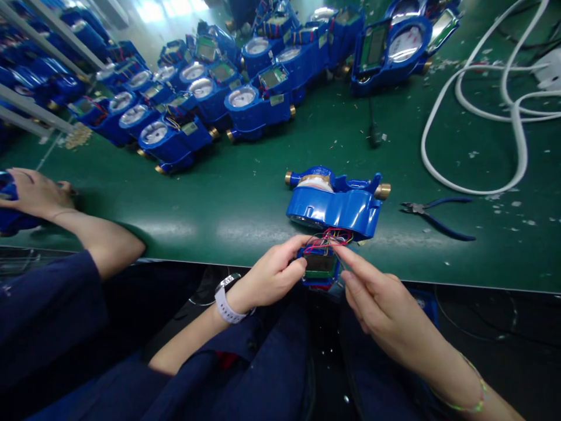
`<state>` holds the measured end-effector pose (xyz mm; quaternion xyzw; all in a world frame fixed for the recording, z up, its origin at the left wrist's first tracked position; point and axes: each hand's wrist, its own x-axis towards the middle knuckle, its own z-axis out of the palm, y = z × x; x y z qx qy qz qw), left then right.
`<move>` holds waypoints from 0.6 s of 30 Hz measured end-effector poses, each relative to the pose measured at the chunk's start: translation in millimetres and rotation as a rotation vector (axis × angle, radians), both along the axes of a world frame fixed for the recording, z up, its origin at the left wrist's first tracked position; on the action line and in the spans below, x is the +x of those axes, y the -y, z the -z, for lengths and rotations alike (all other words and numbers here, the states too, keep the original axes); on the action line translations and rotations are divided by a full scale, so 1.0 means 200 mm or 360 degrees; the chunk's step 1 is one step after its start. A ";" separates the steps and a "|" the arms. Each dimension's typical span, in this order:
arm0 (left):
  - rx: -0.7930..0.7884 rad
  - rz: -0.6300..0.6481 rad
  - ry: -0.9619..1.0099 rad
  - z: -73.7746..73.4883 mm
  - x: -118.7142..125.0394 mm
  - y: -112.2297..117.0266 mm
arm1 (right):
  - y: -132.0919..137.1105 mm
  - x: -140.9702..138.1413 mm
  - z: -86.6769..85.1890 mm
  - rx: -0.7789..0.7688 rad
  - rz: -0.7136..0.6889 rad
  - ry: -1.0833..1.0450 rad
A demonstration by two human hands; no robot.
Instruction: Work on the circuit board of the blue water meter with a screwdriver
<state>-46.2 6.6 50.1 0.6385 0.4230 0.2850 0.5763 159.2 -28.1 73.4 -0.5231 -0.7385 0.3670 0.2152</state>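
Observation:
A blue water meter (337,204) with brass ends lies tipped on the green bench near its front edge. Red, black and yellow wires (336,235) run from it to a display module (319,264) with a green board and blue frame, just past the edge. My left hand (280,270), a watch on its wrist, grips the module's left side with thumb and fingers. At the module's upper right my right hand (372,286) is closed, its thumb and index finger at the wires. Whether a wire sits in that pinch is hard to make out.
Diagonal cutters (438,216) lie right of the meter. A thick white cable (427,140) loops farther right. Several blue meters (258,108) stand along the back. At left, a co-worker's hand (39,193) rests on another meter. Scraps litter the bench (245,199).

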 end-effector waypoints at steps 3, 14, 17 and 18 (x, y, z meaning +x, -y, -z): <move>-0.0015 0.0030 0.0075 0.01 0.01 -0.01 | 0.00 0.02 0.00 -0.0170 -0.0001 -0.0095; -0.0092 -0.0007 0.0154 0.06 0.01 0.01 | 0.00 0.19 -0.04 -0.0056 -0.0197 -0.0004; -0.0081 -0.0059 0.0176 0.06 0.01 0.02 | -0.03 0.31 -0.03 0.0194 0.0095 0.0179; -0.0092 -0.0089 0.0181 0.06 0.01 0.02 | -0.05 0.36 -0.03 0.0305 0.0291 0.0304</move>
